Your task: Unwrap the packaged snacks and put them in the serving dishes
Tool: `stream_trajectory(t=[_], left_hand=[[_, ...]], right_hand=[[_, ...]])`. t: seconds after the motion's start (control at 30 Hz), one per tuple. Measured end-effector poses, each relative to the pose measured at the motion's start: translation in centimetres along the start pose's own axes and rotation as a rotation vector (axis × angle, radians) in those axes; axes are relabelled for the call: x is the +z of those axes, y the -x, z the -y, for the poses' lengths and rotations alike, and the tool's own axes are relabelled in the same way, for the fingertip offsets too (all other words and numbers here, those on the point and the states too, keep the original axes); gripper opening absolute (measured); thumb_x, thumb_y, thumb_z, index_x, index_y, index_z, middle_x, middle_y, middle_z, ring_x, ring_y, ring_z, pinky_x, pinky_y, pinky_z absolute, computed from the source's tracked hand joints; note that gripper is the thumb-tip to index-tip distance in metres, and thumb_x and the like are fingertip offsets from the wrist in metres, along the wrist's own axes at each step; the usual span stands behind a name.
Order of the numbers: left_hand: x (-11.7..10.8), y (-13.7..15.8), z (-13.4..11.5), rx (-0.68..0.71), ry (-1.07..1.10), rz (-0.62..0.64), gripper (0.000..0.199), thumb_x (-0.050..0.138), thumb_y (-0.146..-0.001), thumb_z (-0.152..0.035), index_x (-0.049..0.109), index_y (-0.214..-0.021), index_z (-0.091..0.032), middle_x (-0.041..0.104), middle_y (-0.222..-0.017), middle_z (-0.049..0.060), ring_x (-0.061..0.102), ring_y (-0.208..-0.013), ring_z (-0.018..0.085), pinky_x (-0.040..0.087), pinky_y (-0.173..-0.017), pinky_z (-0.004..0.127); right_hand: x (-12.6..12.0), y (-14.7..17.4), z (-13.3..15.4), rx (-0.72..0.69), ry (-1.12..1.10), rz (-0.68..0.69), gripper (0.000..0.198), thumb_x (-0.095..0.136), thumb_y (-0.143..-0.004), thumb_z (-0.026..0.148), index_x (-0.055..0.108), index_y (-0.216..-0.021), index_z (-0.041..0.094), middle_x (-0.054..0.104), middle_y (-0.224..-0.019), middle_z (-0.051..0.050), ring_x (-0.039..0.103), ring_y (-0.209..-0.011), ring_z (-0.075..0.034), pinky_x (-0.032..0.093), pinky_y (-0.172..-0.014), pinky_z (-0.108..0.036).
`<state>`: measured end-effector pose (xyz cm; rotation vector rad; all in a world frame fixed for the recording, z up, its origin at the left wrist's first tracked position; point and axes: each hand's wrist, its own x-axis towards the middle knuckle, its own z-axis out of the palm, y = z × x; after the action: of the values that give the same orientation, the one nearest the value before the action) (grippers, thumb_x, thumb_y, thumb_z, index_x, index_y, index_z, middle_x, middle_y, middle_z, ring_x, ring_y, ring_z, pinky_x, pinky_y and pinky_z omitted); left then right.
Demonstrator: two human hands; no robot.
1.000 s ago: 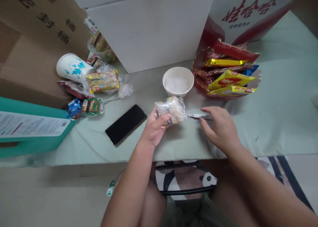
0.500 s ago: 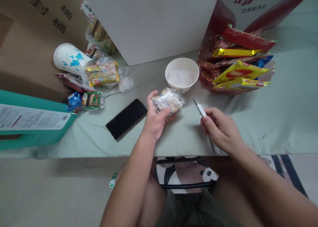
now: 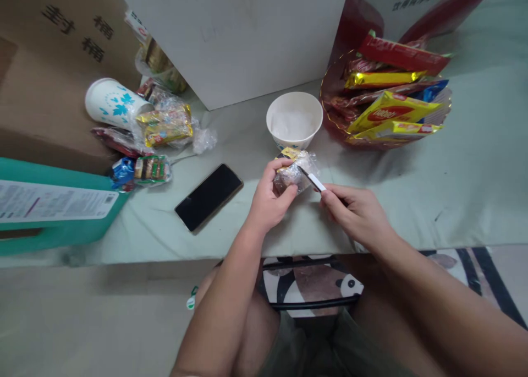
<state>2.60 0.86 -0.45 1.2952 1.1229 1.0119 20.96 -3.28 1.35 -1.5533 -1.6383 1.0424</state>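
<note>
My left hand (image 3: 272, 198) is closed around a snack packet (image 3: 295, 173) in clear crinkled wrapping with a yellow patch, held low over the cloth just in front of a white paper bowl (image 3: 294, 118). In my right hand (image 3: 357, 212) is a utility knife (image 3: 314, 180) with a white handle, gripped between thumb and fingers. Its dark blade points up and left, and the tip meets or overlaps the wrapping; whether it has cut in, I cannot tell. Something white and filmy lies inside the bowl.
A black phone (image 3: 209, 197) lies left of my hands. Wrapped snacks (image 3: 167, 126) and a tipped paper cup (image 3: 115, 104) sit farther left, by a cardboard box (image 3: 45, 85) and a green box (image 3: 61, 236). A gold-rimmed basket (image 3: 323, 91) of snack packets stands right. A white box (image 3: 239, 41) rises behind.
My right hand has brought the knife left, up to the packet. My left hand has shifted slightly right and turned the packet, so a yellow part now shows.
</note>
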Motion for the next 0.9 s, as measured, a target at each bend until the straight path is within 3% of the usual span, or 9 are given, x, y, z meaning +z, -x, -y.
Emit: stream_trajectory(t=[0.2, 0.33, 0.53, 0.67, 0.9], left_hand=[[-0.1, -0.2, 0.6, 0.023, 0.013, -0.12, 0.045, 0.07, -0.078, -0.031, 0.053, -0.119, -0.029, 0.062, -0.113, 0.003, 0.063, -0.094, 0.017, 0.052, -0.086, 0.031], [-0.5, -0.2, 0.8, -0.025, 0.105, -0.202, 0.051, 0.073, -0.077, -0.037, 0.048, -0.121, -0.033, 0.06, -0.112, 0.003, 0.063, -0.091, 0.016, 0.053, -0.081, 0.029], [-1.4, -0.1, 0.4, -0.002, 0.22, -0.282, 0.057, 0.077, -0.076, -0.041, 0.042, -0.12, -0.036, 0.056, -0.119, 0.002, 0.063, -0.098, 0.016, 0.054, -0.084, 0.03], [-1.7, 0.3, 0.8, 0.043, 0.01, -0.305, 0.058, 0.079, -0.074, -0.052, 0.045, -0.116, -0.031, 0.055, -0.112, 0.002, 0.06, -0.093, 0.015, 0.051, -0.084, 0.028], [-2.1, 1.4, 1.1, -0.045, -0.274, -0.367, 0.04, 0.077, -0.074, -0.037, 0.047, -0.098, -0.024, 0.052, -0.096, 0.0, 0.052, -0.079, 0.012, 0.044, -0.074, 0.026]], right_hand=[[0.2, 0.1, -0.1, -0.017, -0.007, 0.043, 0.039, 0.047, -0.096, 0.042, 0.055, -0.065, 0.02, 0.049, -0.052, 0.002, 0.045, -0.05, -0.012, 0.034, -0.053, -0.025], [0.4, 0.2, -0.1, 0.001, 0.022, 0.085, 0.037, 0.048, -0.096, 0.043, 0.062, -0.071, 0.019, 0.05, -0.055, 0.002, 0.046, -0.053, -0.012, 0.033, -0.055, -0.025], [0.0, -0.2, -0.9, -0.033, 0.102, 0.107, 0.034, 0.049, -0.097, 0.041, 0.075, -0.088, 0.02, 0.069, -0.071, -0.002, 0.06, -0.065, -0.016, 0.041, -0.062, -0.027], [-0.8, -0.7, -2.2, -0.141, 0.241, -0.074, 0.032, 0.051, -0.097, 0.037, 0.079, -0.1, 0.022, 0.073, -0.09, -0.008, 0.066, -0.08, -0.02, 0.047, -0.07, -0.031], [-2.7, -0.7, -4.8, -0.06, 0.591, -0.199, 0.031, 0.055, -0.094, 0.039, 0.081, -0.1, 0.024, 0.071, -0.093, -0.01, 0.062, -0.079, -0.023, 0.04, -0.063, -0.034]])
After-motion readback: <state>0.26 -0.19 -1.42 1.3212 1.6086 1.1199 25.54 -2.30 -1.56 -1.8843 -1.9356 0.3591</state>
